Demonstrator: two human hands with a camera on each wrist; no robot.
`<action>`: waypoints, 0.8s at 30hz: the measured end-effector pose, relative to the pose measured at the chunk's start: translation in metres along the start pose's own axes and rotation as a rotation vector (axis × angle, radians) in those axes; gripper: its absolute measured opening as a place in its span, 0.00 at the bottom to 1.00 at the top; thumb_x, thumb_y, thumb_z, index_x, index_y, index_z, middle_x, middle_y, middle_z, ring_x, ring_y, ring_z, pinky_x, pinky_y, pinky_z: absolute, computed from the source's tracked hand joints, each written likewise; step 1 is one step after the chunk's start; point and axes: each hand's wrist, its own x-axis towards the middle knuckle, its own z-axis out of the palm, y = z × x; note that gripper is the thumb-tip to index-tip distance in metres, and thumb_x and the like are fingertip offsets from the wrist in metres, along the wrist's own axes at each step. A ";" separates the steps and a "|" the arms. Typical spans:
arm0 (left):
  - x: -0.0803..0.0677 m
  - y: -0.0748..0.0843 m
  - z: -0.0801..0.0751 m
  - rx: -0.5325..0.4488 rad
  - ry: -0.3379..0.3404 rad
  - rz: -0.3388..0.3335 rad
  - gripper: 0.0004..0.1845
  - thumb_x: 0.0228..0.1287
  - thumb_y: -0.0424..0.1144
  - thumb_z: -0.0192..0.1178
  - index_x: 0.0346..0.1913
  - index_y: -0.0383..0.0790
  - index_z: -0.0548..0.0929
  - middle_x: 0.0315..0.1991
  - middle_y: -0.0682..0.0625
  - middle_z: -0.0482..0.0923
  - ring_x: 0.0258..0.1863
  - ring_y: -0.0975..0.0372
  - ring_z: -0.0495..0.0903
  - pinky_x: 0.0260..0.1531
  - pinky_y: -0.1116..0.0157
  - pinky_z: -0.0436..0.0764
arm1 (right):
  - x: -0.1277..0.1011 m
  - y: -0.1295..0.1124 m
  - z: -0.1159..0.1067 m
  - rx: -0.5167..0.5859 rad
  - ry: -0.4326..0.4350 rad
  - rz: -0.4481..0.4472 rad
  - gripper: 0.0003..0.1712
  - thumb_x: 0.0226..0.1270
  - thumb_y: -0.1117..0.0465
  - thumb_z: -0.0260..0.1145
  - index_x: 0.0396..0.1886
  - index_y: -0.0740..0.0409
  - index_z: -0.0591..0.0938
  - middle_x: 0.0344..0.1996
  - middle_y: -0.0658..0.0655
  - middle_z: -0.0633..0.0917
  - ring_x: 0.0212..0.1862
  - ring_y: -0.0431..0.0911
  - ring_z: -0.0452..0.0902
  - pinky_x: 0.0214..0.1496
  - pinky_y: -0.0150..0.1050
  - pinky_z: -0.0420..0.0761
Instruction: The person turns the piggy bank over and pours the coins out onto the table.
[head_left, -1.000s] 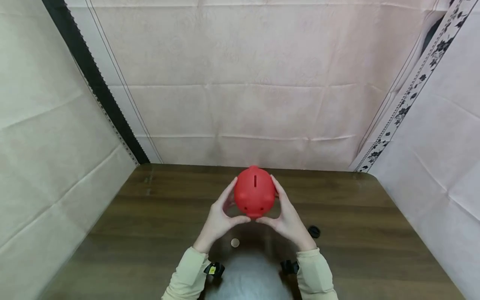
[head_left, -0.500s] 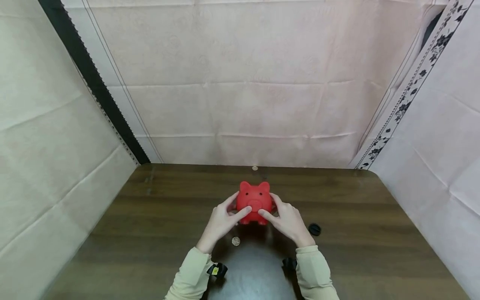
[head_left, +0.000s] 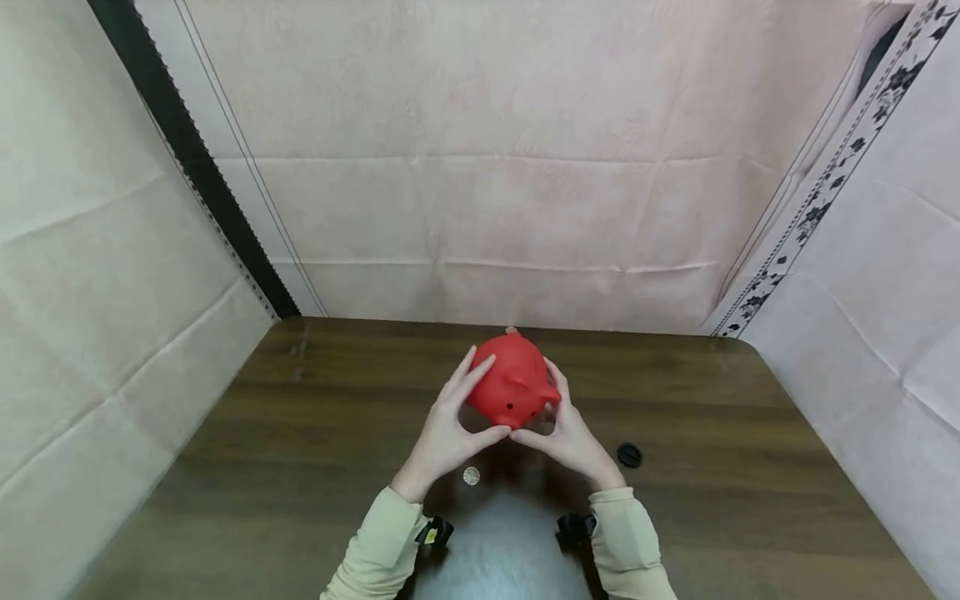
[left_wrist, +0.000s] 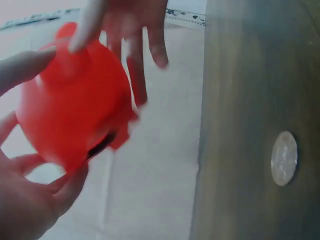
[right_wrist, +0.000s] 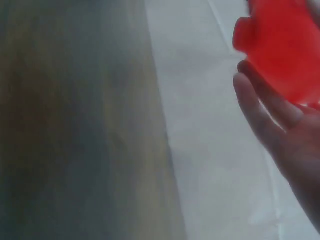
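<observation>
A red piggy bank (head_left: 512, 379) is held up between both hands, turned and tilted, its snout low toward the person. My left hand (head_left: 444, 433) grips its left side, with fingers spread along the body and the thumb near the snout. On the other side my right hand (head_left: 576, 435) holds it, thumb tip close to the left thumb. In the left wrist view, a dark slot shows low on the piggy bank (left_wrist: 75, 105). The right wrist view has only part of the piggy bank (right_wrist: 287, 47), with fingers (right_wrist: 270, 107) of the right hand under it.
A silver coin (head_left: 471, 476) lies on the wooden table (head_left: 360, 400) by the left wrist. Right of the right hand is a round black cap (head_left: 629, 455). Another coin (head_left: 512, 330) sits at the far table edge, before a white cloth wall (head_left: 487, 208).
The piggy bank first tipped from slot-up to face-on toward the person, uncovering the far coin. Since then it has turned sideways, snout lower, and moved slightly away; both hands kept hold.
</observation>
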 end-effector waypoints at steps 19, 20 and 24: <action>0.000 0.002 0.008 -0.010 0.061 -0.107 0.44 0.55 0.45 0.71 0.72 0.69 0.59 0.76 0.55 0.53 0.70 0.51 0.65 0.54 0.52 0.81 | 0.000 0.000 0.003 -0.081 0.138 0.032 0.50 0.56 0.53 0.74 0.75 0.41 0.57 0.67 0.55 0.73 0.65 0.54 0.71 0.61 0.54 0.78; 0.000 0.002 0.007 -0.046 0.062 -0.063 0.46 0.55 0.43 0.71 0.73 0.67 0.58 0.77 0.55 0.52 0.70 0.51 0.63 0.56 0.51 0.80 | 0.000 -0.003 0.003 -0.061 0.165 -0.012 0.52 0.55 0.55 0.75 0.75 0.39 0.55 0.68 0.54 0.71 0.66 0.54 0.70 0.62 0.54 0.77; 0.004 0.005 0.002 -0.178 0.045 0.063 0.50 0.53 0.35 0.72 0.75 0.59 0.56 0.78 0.55 0.47 0.73 0.51 0.58 0.61 0.50 0.76 | -0.001 -0.015 0.003 -0.045 0.238 -0.184 0.59 0.52 0.64 0.76 0.77 0.39 0.52 0.70 0.55 0.67 0.68 0.55 0.67 0.63 0.56 0.75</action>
